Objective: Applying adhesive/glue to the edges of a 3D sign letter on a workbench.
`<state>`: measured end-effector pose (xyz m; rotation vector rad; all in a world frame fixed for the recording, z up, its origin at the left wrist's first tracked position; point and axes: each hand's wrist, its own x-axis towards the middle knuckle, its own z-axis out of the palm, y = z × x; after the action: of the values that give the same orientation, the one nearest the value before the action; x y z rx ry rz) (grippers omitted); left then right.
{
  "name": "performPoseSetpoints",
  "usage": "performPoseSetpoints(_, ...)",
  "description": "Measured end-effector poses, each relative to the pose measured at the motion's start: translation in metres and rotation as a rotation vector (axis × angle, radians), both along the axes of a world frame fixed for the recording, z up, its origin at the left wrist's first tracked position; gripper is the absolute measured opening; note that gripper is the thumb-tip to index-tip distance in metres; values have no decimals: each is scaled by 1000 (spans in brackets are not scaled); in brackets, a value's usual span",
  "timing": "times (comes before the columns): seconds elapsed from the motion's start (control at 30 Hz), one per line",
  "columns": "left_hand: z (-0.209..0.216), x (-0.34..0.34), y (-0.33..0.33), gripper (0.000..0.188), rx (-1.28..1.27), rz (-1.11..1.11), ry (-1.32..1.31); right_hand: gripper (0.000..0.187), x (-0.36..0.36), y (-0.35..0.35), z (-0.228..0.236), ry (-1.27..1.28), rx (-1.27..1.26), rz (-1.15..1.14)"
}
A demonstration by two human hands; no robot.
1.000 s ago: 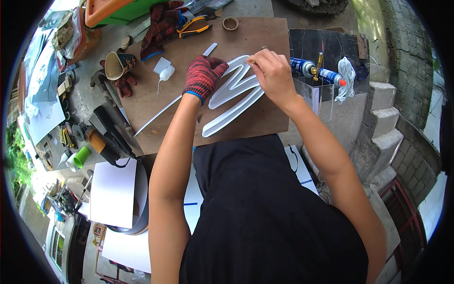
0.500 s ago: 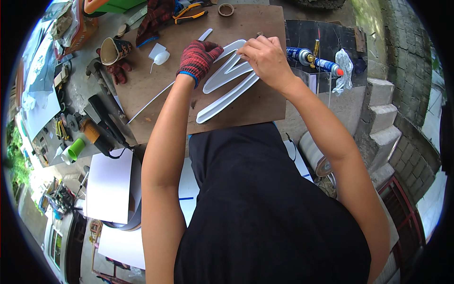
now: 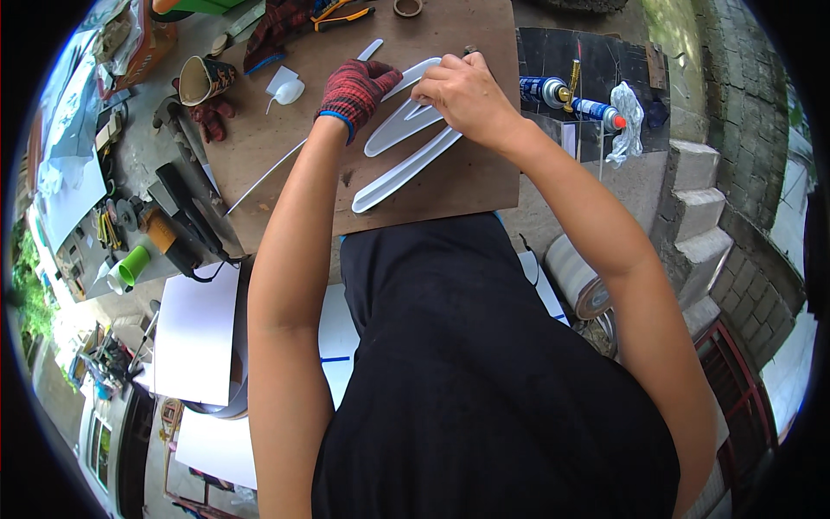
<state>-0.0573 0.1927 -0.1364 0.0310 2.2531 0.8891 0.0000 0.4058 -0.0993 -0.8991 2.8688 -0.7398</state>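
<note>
A white letter-shaped piece with raised rims (image 3: 380, 192) lies on the brown board (image 3: 294, 208). My left hand (image 3: 359, 89), in a red and black knitted glove, is closed at its upper left edge. A thin white strip (image 3: 266, 177) runs from the board's left side under that wrist, toward the closed fingers; their tips hide the exact hold. My bare right hand (image 3: 462, 97) bends over the letter's upper strokes, thumb and fingers pinched on a rim. Past the glove, a short white end (image 3: 371, 49) sticks out.
Left of my hands are a small white bottle (image 3: 289, 91), a paper cup (image 3: 206, 80), another glove (image 3: 210, 119) and a hammer (image 3: 186, 130). Orange-handled pliers (image 3: 343, 17) and a tape roll (image 3: 408, 8) lie at the far edge. Spray cans (image 3: 543, 90) are at right.
My right hand has slid left along the letter, closer to the gloved hand. The left hand stays nearly in place on the piece. The whole view has shifted slightly.
</note>
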Motion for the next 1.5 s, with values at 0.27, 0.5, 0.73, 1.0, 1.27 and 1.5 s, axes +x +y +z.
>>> performPoseSetpoints(0.27, 4, 1, 0, 44, 11, 20, -28, 11, -6, 15, 21, -89, -308, -347)
performPoseSetpoints(0.5, 8, -2, 3, 46, -2, -8, -46, 24, -16, 44, -22, -162, -21, -501)
performPoseSetpoints(0.73, 3, -3, 1, 45, -20, -14, -41, 53, 12, 13, -15, -131, -4, -654)
performPoseSetpoints(1.0, 4, -1, 2, 45, -8, 4, -46, 71, 15, -7, -17, -293, 64, -688)
performPoseSetpoints(1.27, 3, -1, 2, 45, -12, -1, -42, 68, 14, -7, -15, -314, 39, -706)
performPoseSetpoints(1.5, 5, -2, 0, 45, -6, 13, -37, 46, -9, -2, 4, -115, -221, -683)
